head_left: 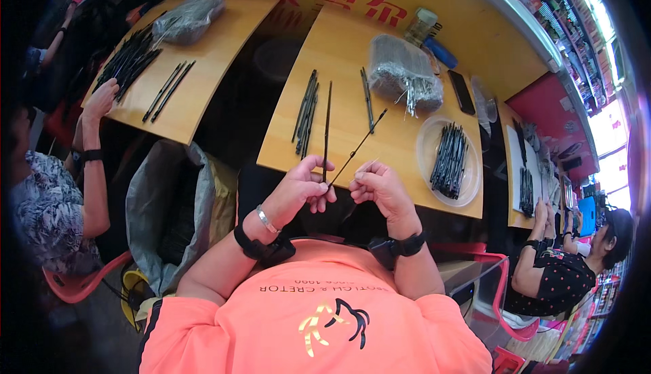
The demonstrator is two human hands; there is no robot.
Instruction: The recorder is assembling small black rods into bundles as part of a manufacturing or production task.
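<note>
My left hand (304,183), closed near the table's front edge, holds two thin black sticks by their lower ends. One black stick (328,123) points straight away from me; a second black stick (359,149) slants to the far right, with a small loop partway along it. Just to the right, my right hand (381,187) is pinched, and a tiny pale sliver shows at its fingertips, too small to name. Several black sticks (307,113) lie beyond my left hand, and a few more black sticks (367,99) lie farther back. A clear round tray (476,187) holds a bundle of black sticks (449,160).
On the wooden table (298,55) are a plastic bag (400,62) of silvery thin pieces, a jar (422,25), a blue cylinder (442,53) and a phone (461,92). Co-workers handle sticks at tables left and right. A grey sack (152,198) stands at my left.
</note>
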